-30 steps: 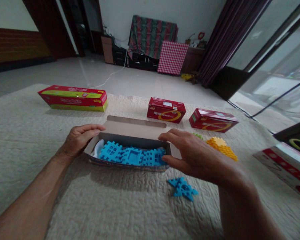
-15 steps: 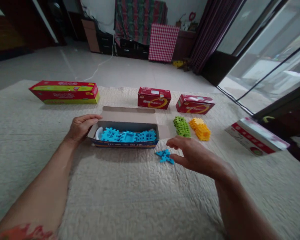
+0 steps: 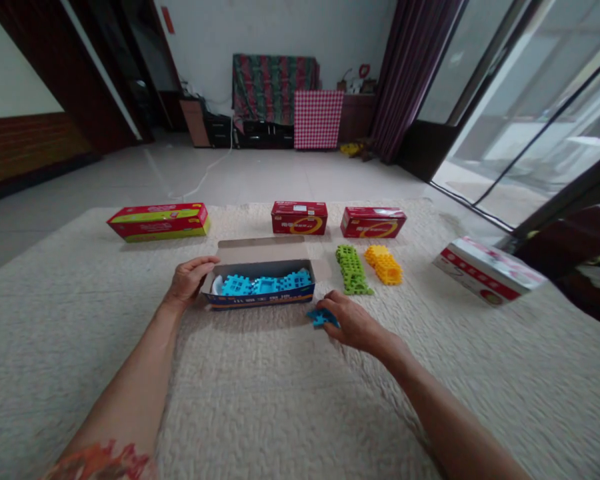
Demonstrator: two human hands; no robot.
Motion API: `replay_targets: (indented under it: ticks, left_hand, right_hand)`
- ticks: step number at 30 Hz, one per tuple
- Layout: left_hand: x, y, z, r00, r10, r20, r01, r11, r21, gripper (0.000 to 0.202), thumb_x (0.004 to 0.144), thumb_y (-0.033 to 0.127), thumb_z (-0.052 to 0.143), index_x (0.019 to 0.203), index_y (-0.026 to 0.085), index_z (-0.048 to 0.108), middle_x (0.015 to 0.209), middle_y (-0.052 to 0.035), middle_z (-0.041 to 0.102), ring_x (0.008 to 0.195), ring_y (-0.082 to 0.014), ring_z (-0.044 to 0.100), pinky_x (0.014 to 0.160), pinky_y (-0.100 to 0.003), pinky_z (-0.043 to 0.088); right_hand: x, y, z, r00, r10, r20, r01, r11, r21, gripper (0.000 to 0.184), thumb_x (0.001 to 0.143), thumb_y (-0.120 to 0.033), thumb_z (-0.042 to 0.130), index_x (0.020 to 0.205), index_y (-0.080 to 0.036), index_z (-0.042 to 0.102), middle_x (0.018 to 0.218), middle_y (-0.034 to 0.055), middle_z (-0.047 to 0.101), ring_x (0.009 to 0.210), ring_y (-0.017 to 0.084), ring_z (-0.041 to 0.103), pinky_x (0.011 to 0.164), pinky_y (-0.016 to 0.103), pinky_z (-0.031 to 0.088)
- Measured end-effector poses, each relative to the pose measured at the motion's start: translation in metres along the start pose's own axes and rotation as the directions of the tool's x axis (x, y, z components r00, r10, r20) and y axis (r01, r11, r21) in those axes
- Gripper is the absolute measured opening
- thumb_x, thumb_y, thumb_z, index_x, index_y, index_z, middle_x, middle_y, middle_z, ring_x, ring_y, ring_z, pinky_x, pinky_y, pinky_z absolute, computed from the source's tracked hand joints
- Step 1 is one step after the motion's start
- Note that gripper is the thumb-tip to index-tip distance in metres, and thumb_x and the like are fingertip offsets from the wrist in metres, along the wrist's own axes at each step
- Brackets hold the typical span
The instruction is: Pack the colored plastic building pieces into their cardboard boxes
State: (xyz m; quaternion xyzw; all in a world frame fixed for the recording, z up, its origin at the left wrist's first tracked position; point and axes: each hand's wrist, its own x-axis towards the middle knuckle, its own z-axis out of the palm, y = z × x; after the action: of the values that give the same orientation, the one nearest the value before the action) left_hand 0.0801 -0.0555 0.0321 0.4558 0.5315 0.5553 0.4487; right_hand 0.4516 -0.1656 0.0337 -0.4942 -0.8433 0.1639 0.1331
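Observation:
An open dark-blue cardboard box lies on the pale quilted cover, its lid flap raised at the back. Inside it are several blue plastic building blocks, with something white at the left end. My left hand is closed on the left end of the box, thumb and fingers at its edge. Just right of the box's front corner, my right hand has its thumb and fingers around a star-shaped blue building block on the cover; the fingers hide part of it.
Beyond my right hand lie a row of green blocks and a row of yellow blocks. Along the back stand a red-and-yellow box and two red boxes, one central, one further right. A white-and-red box sits far right.
My right hand has come down onto the loose blue block, its fingers closing round it. The left hand keeps its hold on the box. The view has tilted up and shifted.

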Motion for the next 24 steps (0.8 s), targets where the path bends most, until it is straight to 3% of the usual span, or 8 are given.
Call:
replay_targets:
  ticks: [6, 12, 18, 21, 24]
  left_hand:
    - [-0.001, 0.001, 0.021, 0.999, -0.031, 0.028, 0.032, 0.999, -0.026, 0.028, 0.052, 0.031, 0.076, 0.077, 0.017, 0.076, 0.058, 0.0008, 0.069, 0.047, -0.0127, 0.056, 0.046, -0.022, 0.04]
    - [0.002, -0.005, 0.023, 0.999, -0.034, 0.026, 0.034, 0.999, -0.032, 0.027, 0.056, 0.033, 0.075, 0.079, 0.018, 0.076, 0.059, 0.0016, 0.069, 0.047, -0.0121, 0.056, 0.045, -0.021, 0.04]
    - [0.008, -0.003, 0.025, 0.997, -0.07, 0.043, 0.073, 0.995, -0.074, 0.024, 0.055, 0.03, 0.075, 0.075, 0.018, 0.076, 0.055, 0.0025, 0.067, 0.045, -0.0114, 0.054, 0.043, -0.021, 0.039]
    - [0.009, 0.0, 0.027, 0.992, -0.112, 0.053, 0.117, 0.988, -0.102, 0.023, 0.054, 0.03, 0.077, 0.074, 0.019, 0.076, 0.056, 0.0019, 0.068, 0.046, -0.0122, 0.055, 0.044, -0.022, 0.04]
    - [0.007, 0.003, 0.028, 0.989, -0.141, 0.039, 0.144, 0.982, -0.121, 0.023, 0.051, 0.029, 0.077, 0.071, 0.018, 0.075, 0.056, 0.0011, 0.067, 0.047, -0.0131, 0.055, 0.045, -0.023, 0.041]
  right_hand:
    - [-0.004, 0.005, -0.007, 0.999, -0.039, 0.023, 0.039, 0.999, 0.017, 0.034, 0.079, -0.009, 0.056, 0.112, -0.015, 0.063, 0.109, 0.0122, 0.06, 0.098, 0.021, 0.06, 0.089, 0.035, 0.049]
    - [-0.015, 0.001, -0.014, 0.999, -0.053, -0.001, 0.053, 0.997, 0.049, 0.03, 0.084, -0.017, 0.059, 0.114, -0.019, 0.061, 0.112, 0.0106, 0.062, 0.104, 0.023, 0.061, 0.091, 0.038, 0.05]
    - [-0.031, -0.019, -0.048, 0.996, -0.08, -0.041, 0.083, 0.994, 0.068, 0.034, 0.086, -0.023, 0.063, 0.119, -0.025, 0.058, 0.117, 0.0087, 0.063, 0.103, 0.021, 0.064, 0.088, 0.034, 0.054]
    - [-0.014, -0.029, -0.067, 0.989, -0.121, -0.087, 0.123, 0.992, 0.019, 0.032, 0.087, -0.028, 0.064, 0.118, -0.026, 0.059, 0.117, 0.0081, 0.064, 0.104, 0.021, 0.064, 0.085, 0.034, 0.055]
    - [0.025, -0.033, -0.079, 0.968, -0.181, -0.172, 0.176, 0.983, -0.044, 0.029, 0.086, -0.033, 0.065, 0.113, -0.025, 0.061, 0.114, 0.0085, 0.064, 0.101, 0.022, 0.064, 0.083, 0.035, 0.054]
